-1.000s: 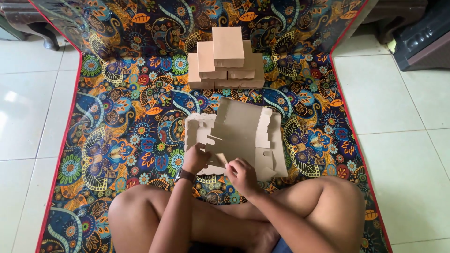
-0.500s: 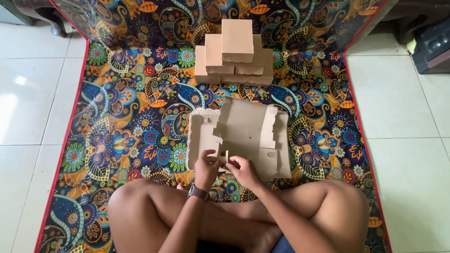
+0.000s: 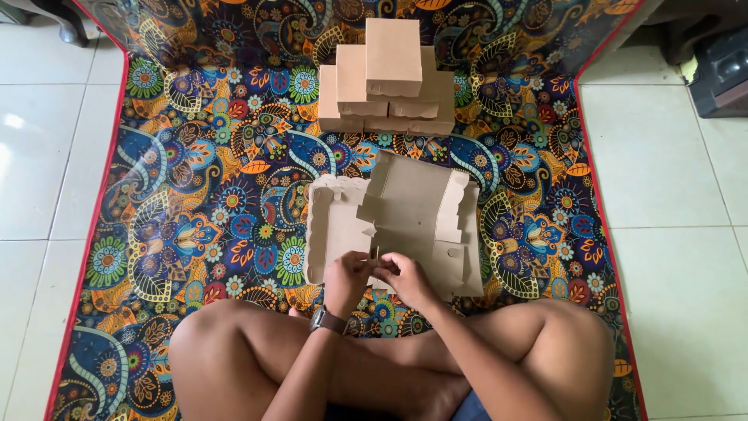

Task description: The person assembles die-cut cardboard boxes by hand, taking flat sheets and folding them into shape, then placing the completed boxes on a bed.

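Head view — left hand point(image 3: 347, 279) and right hand point(image 3: 407, 277) pinch flat cardboard box point(image 3: 409, 222).

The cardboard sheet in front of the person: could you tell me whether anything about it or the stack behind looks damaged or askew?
Nothing stands out. The unfolded cardboard box lies flat on the mat, both hands at its near edge; the stacked boxes look tidy.

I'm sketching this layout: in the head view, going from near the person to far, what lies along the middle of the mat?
Left hand and right hand → flat unfolded cardboard box → stack of folded cardboard boxes → far edge of the patterned mat.
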